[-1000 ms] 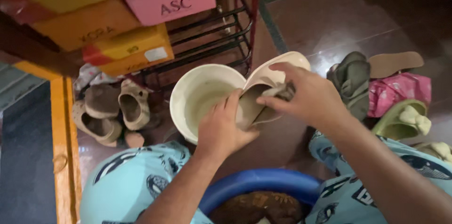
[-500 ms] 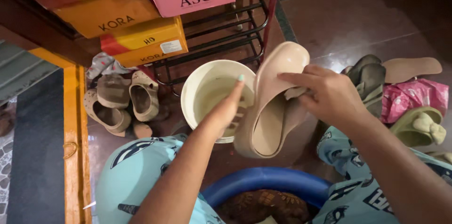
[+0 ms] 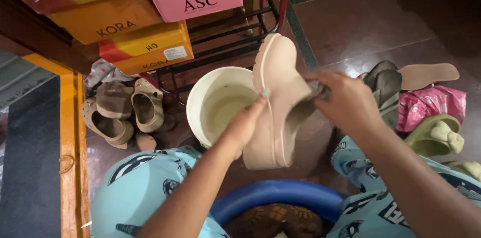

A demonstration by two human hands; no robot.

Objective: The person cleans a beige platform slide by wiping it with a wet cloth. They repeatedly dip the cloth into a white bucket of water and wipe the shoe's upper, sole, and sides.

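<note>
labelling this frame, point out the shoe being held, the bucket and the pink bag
shoe [image 3: 277, 93], head view, on its beige side
bucket [image 3: 200, 99], head view, on its left rim
pink bag [image 3: 431, 105], head view, on its middle

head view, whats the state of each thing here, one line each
beige clog: held up over the floor, tilted on its side
left hand: gripping the clog's side
right hand: pressing a dark cloth against the clog
white bucket: upright, holds a little cloudy water
blue tub: open, dark brown things inside
shoe boxes: shut, stacked
tan clogs: on the floor, bunched together
</note>
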